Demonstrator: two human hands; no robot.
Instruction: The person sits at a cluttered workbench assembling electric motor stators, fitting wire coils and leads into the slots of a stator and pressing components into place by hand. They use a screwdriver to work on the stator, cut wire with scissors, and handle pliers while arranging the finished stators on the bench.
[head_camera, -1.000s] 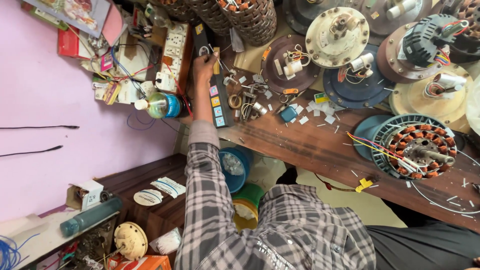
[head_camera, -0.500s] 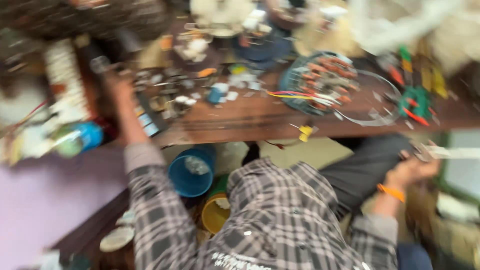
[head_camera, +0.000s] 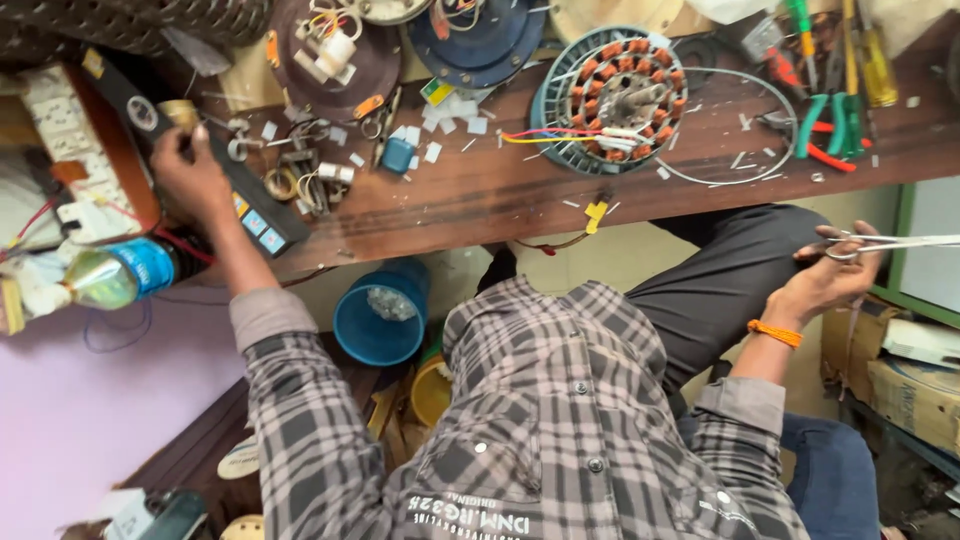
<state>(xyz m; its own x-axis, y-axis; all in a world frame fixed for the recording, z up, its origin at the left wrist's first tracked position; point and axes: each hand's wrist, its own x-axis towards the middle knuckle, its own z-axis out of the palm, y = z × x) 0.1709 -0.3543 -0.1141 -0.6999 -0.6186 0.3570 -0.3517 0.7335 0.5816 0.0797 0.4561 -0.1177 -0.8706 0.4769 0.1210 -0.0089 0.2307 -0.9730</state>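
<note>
My left hand reaches to the far left of the wooden bench. It lies over a long black tester strip, and its fingers pinch a small tan roll. My right hand hangs low on the right, beside my dark trouser knee, and grips a pair of metal scissors whose blades point right. A fan stator with copper windings and coloured wires lies on the bench between the hands. My checked shirt fills the lower middle of the view.
A white switchboard and a blue-labelled plastic bottle are at left. Under the bench stand a blue bucket and a yellow tub. Screwdrivers and pliers lie top right, with cardboard boxes lower right.
The view has swung right and settled. My right hand with the scissors has come into view. My left hand stays at the black strip on the bench's left end.
</note>
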